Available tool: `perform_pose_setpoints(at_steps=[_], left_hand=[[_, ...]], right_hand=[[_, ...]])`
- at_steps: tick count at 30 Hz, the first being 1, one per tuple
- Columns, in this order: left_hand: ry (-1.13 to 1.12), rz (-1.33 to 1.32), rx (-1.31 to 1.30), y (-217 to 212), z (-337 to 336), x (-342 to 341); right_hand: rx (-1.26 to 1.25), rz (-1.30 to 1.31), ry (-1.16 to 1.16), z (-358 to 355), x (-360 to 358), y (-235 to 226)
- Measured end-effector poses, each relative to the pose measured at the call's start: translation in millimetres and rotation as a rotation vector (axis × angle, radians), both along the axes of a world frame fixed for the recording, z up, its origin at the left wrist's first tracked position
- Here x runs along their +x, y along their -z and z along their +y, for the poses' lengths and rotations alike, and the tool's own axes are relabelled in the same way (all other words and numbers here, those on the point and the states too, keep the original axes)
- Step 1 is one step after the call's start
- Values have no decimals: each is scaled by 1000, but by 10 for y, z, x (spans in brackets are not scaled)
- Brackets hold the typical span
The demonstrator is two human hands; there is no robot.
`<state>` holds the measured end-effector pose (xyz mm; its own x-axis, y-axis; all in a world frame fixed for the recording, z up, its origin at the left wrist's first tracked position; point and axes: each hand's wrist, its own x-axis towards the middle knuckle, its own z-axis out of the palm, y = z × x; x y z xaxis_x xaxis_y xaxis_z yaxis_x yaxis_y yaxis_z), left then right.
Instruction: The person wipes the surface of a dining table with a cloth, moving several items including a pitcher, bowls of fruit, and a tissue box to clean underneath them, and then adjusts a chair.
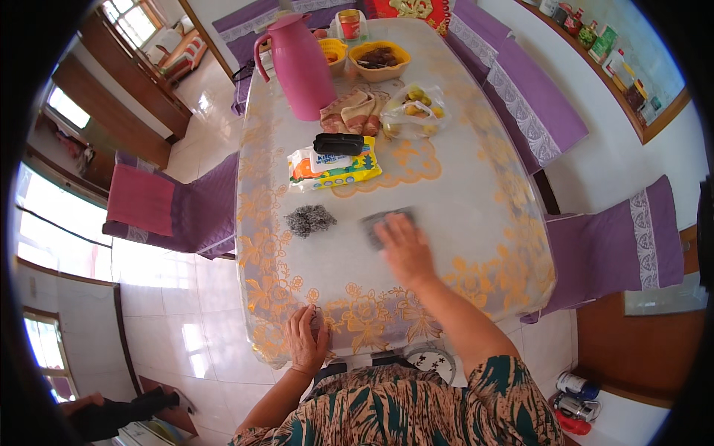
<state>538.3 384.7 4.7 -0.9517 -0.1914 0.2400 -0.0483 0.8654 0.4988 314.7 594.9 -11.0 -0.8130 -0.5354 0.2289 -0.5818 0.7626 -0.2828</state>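
My right hand reaches forward over the table and presses down on a dark grey cloth, its fingers spread across it. Motion smears both hand and cloth. Near the front left edge of the tabletop, my left hand rests on the tablecloth with its fingers stretched out and holds nothing. A clump of grey steel wool lies left of the cloth. Beyond it is a yellow and white pack of wipes, with a black oblong object on top.
Farther back stand a pink thermos jug, two yellow baskets, one with dark contents, and a red can. Brownish cloth and a plastic bag of yellow-green fruit lie nearby. Purple-covered chairs flank the table.
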Motion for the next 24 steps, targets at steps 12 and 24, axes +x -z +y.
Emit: perform_pose_setpoints(at_steps=[12, 24], left_hand=[[-26, -104, -71, 2, 108, 6], [-39, -134, -98, -15, 150, -38]], right_hand=[[121, 2, 891, 2311, 615, 205], [-26, -105, -149, -142, 456, -135]])
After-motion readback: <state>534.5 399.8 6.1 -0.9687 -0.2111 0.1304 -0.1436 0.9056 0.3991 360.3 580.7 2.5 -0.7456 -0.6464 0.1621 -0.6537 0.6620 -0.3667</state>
